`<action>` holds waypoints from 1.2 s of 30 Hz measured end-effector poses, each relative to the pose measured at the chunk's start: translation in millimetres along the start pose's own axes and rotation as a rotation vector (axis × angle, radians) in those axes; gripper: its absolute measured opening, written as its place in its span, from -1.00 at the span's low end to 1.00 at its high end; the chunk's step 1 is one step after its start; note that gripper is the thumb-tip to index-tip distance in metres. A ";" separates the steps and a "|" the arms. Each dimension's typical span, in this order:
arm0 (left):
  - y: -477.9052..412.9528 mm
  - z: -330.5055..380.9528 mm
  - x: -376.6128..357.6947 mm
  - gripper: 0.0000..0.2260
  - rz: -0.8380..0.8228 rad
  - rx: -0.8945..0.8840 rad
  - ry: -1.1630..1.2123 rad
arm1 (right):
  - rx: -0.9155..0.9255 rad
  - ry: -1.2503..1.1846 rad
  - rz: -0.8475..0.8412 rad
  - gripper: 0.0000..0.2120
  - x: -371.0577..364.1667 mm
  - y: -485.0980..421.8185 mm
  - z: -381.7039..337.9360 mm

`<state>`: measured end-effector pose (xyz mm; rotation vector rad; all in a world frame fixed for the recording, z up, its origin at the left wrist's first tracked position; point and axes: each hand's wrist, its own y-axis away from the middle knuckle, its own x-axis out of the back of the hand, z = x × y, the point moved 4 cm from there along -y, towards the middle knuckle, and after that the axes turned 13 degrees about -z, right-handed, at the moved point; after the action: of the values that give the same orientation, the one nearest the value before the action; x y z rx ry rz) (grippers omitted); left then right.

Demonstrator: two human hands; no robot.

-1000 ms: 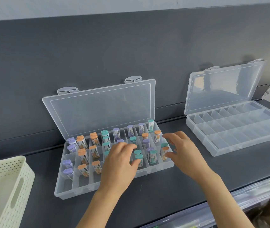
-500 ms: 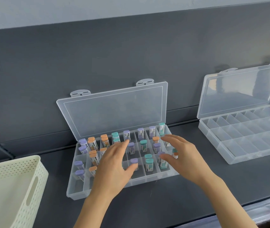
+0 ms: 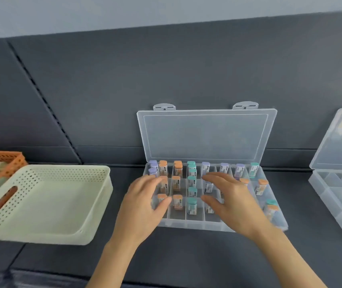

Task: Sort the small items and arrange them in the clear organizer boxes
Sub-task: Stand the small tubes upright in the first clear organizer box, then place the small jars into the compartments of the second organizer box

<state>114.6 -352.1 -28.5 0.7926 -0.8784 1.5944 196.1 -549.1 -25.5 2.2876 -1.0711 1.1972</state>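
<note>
Moved: left hand point(image 3: 143, 206) slid to the left columns of the clear organizer box point(image 3: 186, 223), right hand point(image 3: 230, 202) to its middle.
Fingers: spread, loosely bent, pinching nothing.
Box: rigid plastic, lid point(image 3: 205, 136) up; orange-, teal-, purple-capped vials point(image 3: 192, 206) upright beneath the fingertips.
Left of fingers: cream perforated basket point(image 3: 66, 169).

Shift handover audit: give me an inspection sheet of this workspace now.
Surface: dark grey shelf, flat and matte.
Job's things: open clear organizer box holding upright purple-, orange- and teal-capped vials; second clear organizer box at right, lid up, visible compartments bare.
Clutter: cream perforated basket at left; orange basket behind it, contents blurred.
Grippers: left hand and right hand over the vial box, fingers spread, gripping nothing.
Cables: nothing seen.
Surroundings: dark grey panel wall behind, pale wall above.
</note>
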 end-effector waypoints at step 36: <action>60.8 -277.2 172.3 -0.67 0.106 0.144 -0.157 | -0.170 0.047 0.001 -0.61 -177.8 -122.4 -208.6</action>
<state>11.5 -36.4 -28.4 0.9976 -0.9383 1.7208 109.8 -262.1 -42.7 2.1202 -1.1124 1.1090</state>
